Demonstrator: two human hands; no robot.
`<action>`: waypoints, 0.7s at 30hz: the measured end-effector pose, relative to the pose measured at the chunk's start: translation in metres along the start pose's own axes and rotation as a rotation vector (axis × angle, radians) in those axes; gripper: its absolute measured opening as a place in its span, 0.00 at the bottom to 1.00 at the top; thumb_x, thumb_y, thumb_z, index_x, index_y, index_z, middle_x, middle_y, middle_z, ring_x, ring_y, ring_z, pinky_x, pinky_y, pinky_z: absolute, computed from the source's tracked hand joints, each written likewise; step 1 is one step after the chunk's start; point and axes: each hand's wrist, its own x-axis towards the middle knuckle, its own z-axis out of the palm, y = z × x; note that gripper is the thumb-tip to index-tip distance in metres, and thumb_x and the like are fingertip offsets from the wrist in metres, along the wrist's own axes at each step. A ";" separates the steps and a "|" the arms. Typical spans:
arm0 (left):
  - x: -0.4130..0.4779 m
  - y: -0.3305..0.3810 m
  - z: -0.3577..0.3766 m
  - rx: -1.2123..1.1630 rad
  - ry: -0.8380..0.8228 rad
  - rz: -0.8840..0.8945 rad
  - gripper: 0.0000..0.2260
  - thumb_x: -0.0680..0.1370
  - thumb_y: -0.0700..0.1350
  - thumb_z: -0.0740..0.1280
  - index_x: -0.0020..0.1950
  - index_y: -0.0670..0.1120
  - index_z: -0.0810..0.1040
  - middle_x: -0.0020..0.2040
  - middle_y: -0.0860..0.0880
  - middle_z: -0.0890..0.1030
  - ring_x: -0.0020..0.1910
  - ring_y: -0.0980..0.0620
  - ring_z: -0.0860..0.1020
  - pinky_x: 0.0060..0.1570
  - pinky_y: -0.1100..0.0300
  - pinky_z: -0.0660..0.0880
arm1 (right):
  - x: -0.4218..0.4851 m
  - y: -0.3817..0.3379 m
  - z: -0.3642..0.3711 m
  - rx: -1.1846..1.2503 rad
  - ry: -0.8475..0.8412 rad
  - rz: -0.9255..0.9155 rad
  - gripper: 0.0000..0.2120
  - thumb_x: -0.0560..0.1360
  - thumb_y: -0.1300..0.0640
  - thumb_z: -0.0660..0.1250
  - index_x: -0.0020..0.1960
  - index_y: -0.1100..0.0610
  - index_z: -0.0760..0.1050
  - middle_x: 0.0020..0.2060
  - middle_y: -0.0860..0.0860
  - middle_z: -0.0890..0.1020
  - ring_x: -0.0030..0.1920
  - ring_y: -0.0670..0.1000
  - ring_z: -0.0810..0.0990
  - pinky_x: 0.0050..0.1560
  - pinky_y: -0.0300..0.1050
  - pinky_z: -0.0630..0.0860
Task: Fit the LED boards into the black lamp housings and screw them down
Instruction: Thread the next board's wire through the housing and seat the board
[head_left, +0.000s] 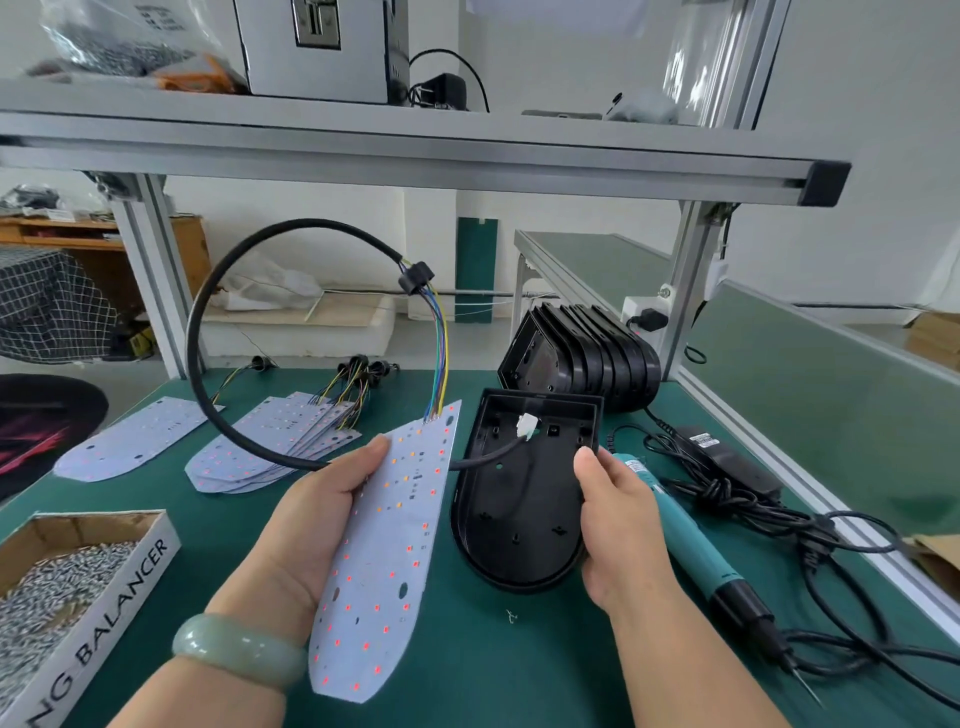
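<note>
The left hand (311, 519) grips one white, tongue-shaped LED board (384, 545) by its edge, tilted above the green bench (467, 670). The right hand (618, 519) clasps one open black plastic lamp housing (519, 514), held just beside the board. A single black cable (197, 332) loops from board to housing. Behind stands a row of roughly seven more black housings (587, 358). At left lie one lone board (135, 439) and a fanned pile of boards (270, 447), too overlapped to count. One teal electric screwdriver (691, 540) lies at right.

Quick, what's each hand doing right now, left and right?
Left hand: grips the LED board by its left edge.
Right hand: grips the black lamp housing by its right edge.
</note>
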 end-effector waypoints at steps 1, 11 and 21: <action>-0.001 0.000 0.001 -0.003 -0.011 0.001 0.21 0.77 0.52 0.64 0.27 0.43 0.82 0.23 0.45 0.78 0.17 0.50 0.75 0.18 0.67 0.70 | -0.001 -0.001 0.000 -0.006 -0.014 -0.012 0.09 0.80 0.55 0.62 0.56 0.52 0.80 0.52 0.53 0.85 0.57 0.57 0.81 0.62 0.62 0.74; 0.011 0.008 -0.015 0.077 -0.107 0.223 0.28 0.83 0.52 0.53 0.25 0.52 0.78 0.23 0.58 0.73 0.21 0.63 0.72 0.22 0.73 0.67 | 0.000 -0.007 -0.001 0.033 -0.017 -0.296 0.17 0.80 0.62 0.61 0.67 0.52 0.73 0.49 0.38 0.84 0.51 0.38 0.81 0.57 0.35 0.74; 0.001 0.006 -0.004 -0.366 -0.276 0.186 0.15 0.61 0.48 0.78 0.36 0.47 0.73 0.27 0.55 0.62 0.19 0.60 0.65 0.14 0.70 0.63 | -0.004 -0.002 0.003 0.120 -0.176 -0.075 0.11 0.81 0.58 0.61 0.57 0.56 0.80 0.51 0.52 0.85 0.53 0.53 0.83 0.54 0.50 0.79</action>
